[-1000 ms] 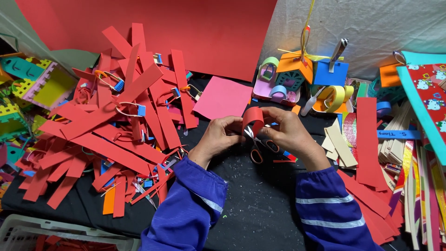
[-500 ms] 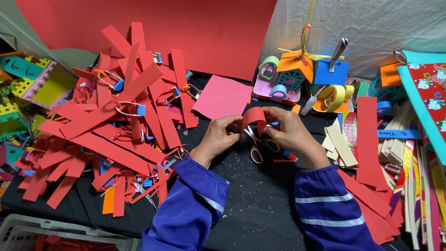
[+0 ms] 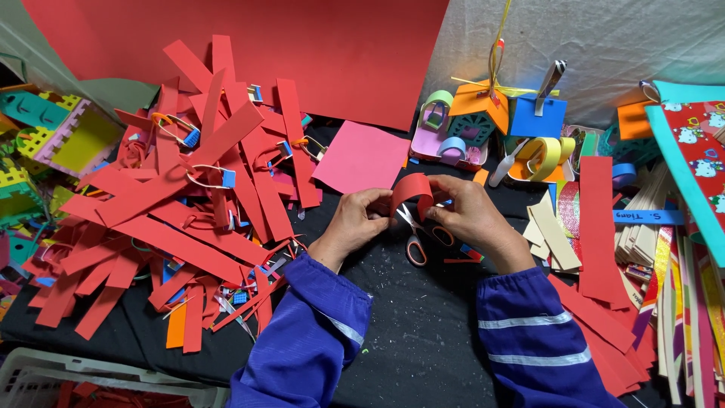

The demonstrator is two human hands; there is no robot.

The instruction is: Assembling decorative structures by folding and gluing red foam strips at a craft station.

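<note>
- At the far left edge lie colourful foam toy houses [image 3: 72, 140] in green, yellow and purple, partly cut off by the frame.
- Beside them a big heap of red foam strips [image 3: 189, 204] spreads over the black surface [image 3: 423, 332]; some strips carry metal rings with small blue tags.
- At the bottom left corner a pale plastic basket [image 3: 91, 381] shows its rim.
- A large red sheet [image 3: 302, 45] stands at the back, and a pink square sheet [image 3: 362, 157] lies flat just in front of it, near the heap.
- The left hand [image 3: 361, 221], in a blue sleeve, has its fingers curled and pinches the left end of a red strip.
- That red strip [image 3: 411, 193] is bent into an arch and held between both hands above the surface, in the middle of the view.
- Scissors with orange handles [image 3: 417, 240] lie on the surface just beneath the hands, blades pointing up toward the arch.
- The right hand [image 3: 468, 215], also in a blue sleeve with pale stripes, pinches the right end of the strip with thumb and fingertips.
- Behind the hands stands a small pink and orange foam house [image 3: 461, 125], with a blue foam block [image 3: 538, 117] and a yellow loop [image 3: 547, 155] next to it.
- To the right lie tan and cream strips [image 3: 555, 234], then a long red strip [image 3: 596, 227] laid upright in the view.
- At the far right edge a turquoise strip [image 3: 691, 174] runs diagonally beside red patterned paper [image 3: 702, 143].
</note>
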